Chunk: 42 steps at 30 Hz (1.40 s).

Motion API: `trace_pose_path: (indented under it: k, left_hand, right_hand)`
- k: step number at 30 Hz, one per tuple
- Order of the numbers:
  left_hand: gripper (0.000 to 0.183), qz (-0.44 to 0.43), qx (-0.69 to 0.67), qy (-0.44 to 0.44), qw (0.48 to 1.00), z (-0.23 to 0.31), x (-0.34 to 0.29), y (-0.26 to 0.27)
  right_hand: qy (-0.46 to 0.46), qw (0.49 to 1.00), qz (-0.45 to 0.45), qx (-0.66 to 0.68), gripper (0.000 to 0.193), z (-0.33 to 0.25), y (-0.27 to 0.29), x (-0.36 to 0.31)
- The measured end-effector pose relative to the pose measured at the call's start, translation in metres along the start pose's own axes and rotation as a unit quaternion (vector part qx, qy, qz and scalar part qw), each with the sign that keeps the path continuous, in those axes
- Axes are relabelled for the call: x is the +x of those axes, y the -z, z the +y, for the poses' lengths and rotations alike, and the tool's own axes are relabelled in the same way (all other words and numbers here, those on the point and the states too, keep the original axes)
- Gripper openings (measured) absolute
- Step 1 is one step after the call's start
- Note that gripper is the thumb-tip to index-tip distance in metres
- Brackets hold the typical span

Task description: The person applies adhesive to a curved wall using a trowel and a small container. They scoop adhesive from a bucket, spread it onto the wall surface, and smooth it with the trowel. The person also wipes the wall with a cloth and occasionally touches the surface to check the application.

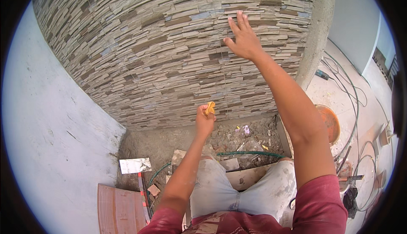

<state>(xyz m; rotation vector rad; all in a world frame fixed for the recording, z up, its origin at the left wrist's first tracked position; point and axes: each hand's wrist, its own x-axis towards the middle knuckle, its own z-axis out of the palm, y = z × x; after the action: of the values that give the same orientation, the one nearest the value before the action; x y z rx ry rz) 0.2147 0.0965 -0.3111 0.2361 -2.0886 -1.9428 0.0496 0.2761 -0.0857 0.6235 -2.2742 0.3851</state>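
Head view: seemingly wiping down textured wall cladding (169, 60), with left hand (204, 121) at the dial's centre closed round a soft, crumpled yellow cloth or sponge (210, 108), and right hand (245, 42) toward 1 o'clock spread wide, empty, apparently braced flat. Likely calling next for light strokes along rough, thin, staggered strips in tan, grey and brown. Flanked by a smooth whitish wall (55, 119) at 9 o'clock, crumbly dirt (142, 143) at 8 and a round, orange bucket (330, 126) at 3.

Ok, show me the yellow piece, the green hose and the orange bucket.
Yellow piece (210, 107): head view, its upper part.
Green hose (250, 152): head view, stretch between the knees.
Orange bucket (332, 124): head view, inside surface.
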Motion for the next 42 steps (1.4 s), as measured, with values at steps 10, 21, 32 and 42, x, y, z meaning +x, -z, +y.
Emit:
trace_pose_path:
  k: [10,21,32,42]
  left_hand:
    - [0.066,-0.229,0.472,-0.286,0.802,0.144,0.013,-0.016]
    - [0.104,0.464,0.333,-0.481,0.665,0.232,0.235,0.009]
    - [0.102,0.477,0.366,-0.465,0.649,0.237,0.237,0.02]
    - [0.098,0.503,0.376,-0.446,0.638,0.232,0.257,0.024]
  right_hand:
    - [-0.588,0.202,-0.097,0.778,0.009,-0.022,-0.066,-0.364]
    - [-0.649,0.671,0.149,0.326,0.025,0.267,0.066,-0.431]
    - [-0.631,0.739,-0.232,-0.036,0.073,0.368,0.027,-0.467]
    - [-0.637,0.718,-0.275,0.053,0.063,0.414,0.008,-0.522]
